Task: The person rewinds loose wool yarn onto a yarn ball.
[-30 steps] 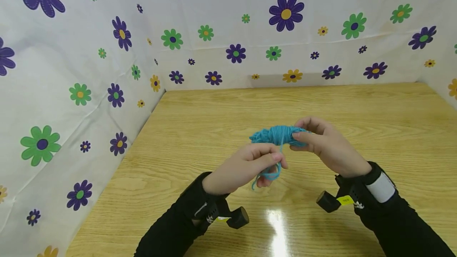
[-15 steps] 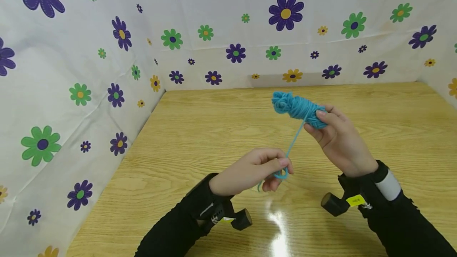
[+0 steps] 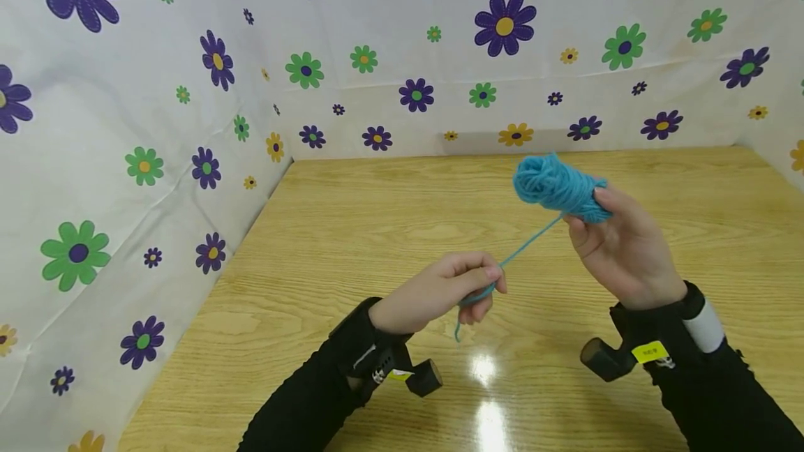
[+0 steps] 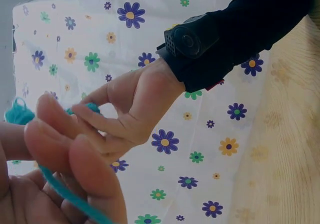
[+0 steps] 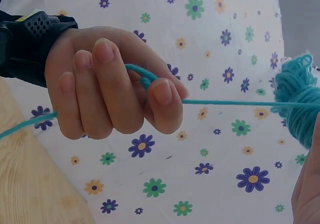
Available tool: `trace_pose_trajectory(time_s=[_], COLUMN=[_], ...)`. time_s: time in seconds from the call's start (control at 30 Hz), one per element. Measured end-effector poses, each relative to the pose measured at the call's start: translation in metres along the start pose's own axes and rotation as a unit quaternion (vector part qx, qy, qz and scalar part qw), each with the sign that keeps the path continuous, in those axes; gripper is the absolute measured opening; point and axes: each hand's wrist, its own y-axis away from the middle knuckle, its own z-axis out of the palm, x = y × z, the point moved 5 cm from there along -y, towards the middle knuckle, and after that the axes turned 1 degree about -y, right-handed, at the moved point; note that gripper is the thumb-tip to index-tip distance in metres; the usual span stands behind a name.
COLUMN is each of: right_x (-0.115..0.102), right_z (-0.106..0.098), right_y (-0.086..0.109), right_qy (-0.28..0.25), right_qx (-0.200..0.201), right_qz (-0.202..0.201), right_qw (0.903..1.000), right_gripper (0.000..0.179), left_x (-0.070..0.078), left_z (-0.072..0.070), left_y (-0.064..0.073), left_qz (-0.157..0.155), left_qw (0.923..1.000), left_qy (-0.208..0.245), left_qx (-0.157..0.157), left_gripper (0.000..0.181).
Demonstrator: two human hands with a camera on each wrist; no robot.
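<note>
A skein of turquoise yarn (image 3: 555, 185), wound round its middle, is held up over the table by my right hand (image 3: 631, 246), which grips its right end between thumb and fingers. From its underside a single taut strand (image 3: 530, 239) slants down to my left hand (image 3: 449, 288). That hand pinches the strand between thumb and forefinger, the other fingers curled over it. A short loose tail (image 3: 457, 332) hangs below the left hand. In the right wrist view the strand (image 5: 230, 102) runs straight from the skein (image 5: 297, 101) to the left thumb (image 5: 165, 106).
Below both hands is a wooden table (image 3: 301, 229) with a bright light reflection near its front. White cloth with printed flowers (image 3: 377, 68) stands along the back and left sides. Each wrist carries a strapped-on black camera (image 3: 609, 358).
My right hand has raised the skein and moved it to the right, turning its free end up. The strand between the hands has lengthened and tightened. My left hand has barely moved.
</note>
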Motion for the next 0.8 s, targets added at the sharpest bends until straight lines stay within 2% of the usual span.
trace_pose_trajectory(time_s=[0.13,0.23,0.33,0.4,0.53,0.67,0.8], right_x=[0.000,0.001,0.004,0.007,0.014,0.020,0.026], right_z=[0.004,0.008,0.011,0.012,0.010,0.006,0.004], right_y=[-0.001,-0.002,0.000,0.001,0.004,0.006,0.010], right_qy=[-0.009,0.005,0.050,0.101,0.202,0.312,0.421], right_qx=[-0.060,-0.117,-0.168,-0.196,-0.247,-0.279,-0.249], right_qz=[0.021,0.049,0.087,0.106,0.139,0.162,0.205], right_qw=[0.9980,0.9919,0.9807,0.9696,0.9376,0.8935,0.8477], right_gripper=[0.017,0.016,0.017,0.018,0.016,0.012,0.009], left_x=[-0.001,-0.002,0.001,0.003,0.008,0.011,0.014], left_z=[-0.005,-0.010,-0.015,-0.018,-0.021,-0.020,-0.017], left_y=[0.000,0.001,0.002,0.003,0.005,0.007,0.009], left_qz=[-0.008,-0.015,-0.008,0.000,0.017,0.034,0.041], left_qw=[0.9997,0.9986,0.9963,0.9935,0.9855,0.9803,0.9801], left_qy=[0.022,0.043,0.075,0.106,0.165,0.194,0.194], left_qx=[0.012,0.028,0.040,0.043,0.035,0.016,0.002], left_gripper=[0.024,0.024,0.024,0.025,0.030,0.034,0.033])
